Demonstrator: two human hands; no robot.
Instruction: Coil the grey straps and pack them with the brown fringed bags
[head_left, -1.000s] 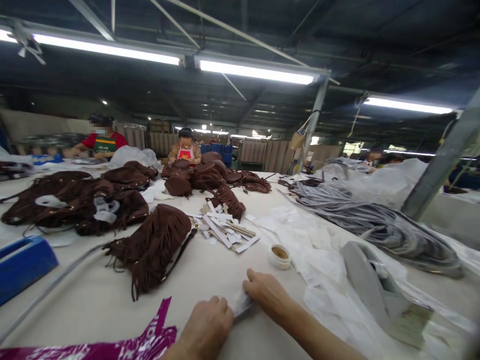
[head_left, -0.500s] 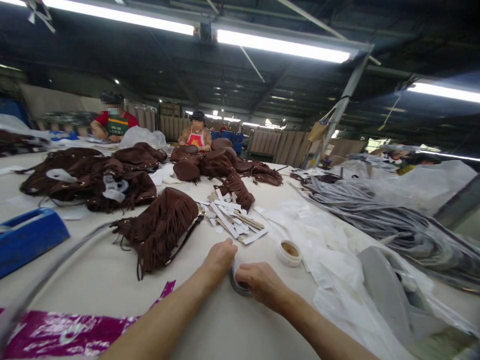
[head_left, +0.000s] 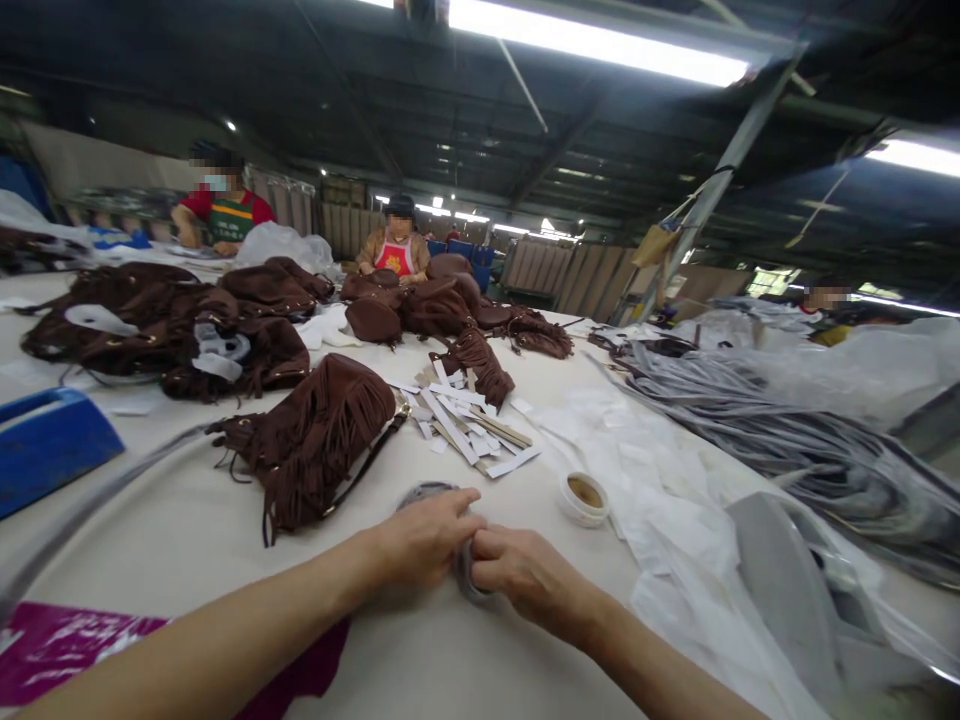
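Note:
A grey strip point(head_left: 466, 580), curled into a loop, stands on the table between my hands. Another bit of the same grey band point(head_left: 426, 492) shows behind my left hand. My left hand point(head_left: 424, 538) is closed over the loop, its forefinger pointing right and its fingertips meeting the other hand. My right hand point(head_left: 525, 572) pinches the strip from the right side, fingers curled in. What lies inside the fingers is partly hidden. A brown fringed bag point(head_left: 322, 430) lies just beyond my left forearm, and a small white tub point(head_left: 584, 500) with brown contents stands beyond my right hand.
White and tan strips point(head_left: 472, 425) lie heaped ahead. Brown bags point(head_left: 165, 320) are piled at far left, near a blue tape dispenser point(head_left: 52, 450). Grey straps point(head_left: 750, 430), white sheeting point(head_left: 675, 520) and a grey dispenser point(head_left: 795, 580) fill the right. Two co-workers point(head_left: 394, 250) sit across.
My left hand has shifted left and nearer, turning flatter over the strip, and more of the grey loop shows behind it. My right hand keeps its pinch. The camera view has tilted down.

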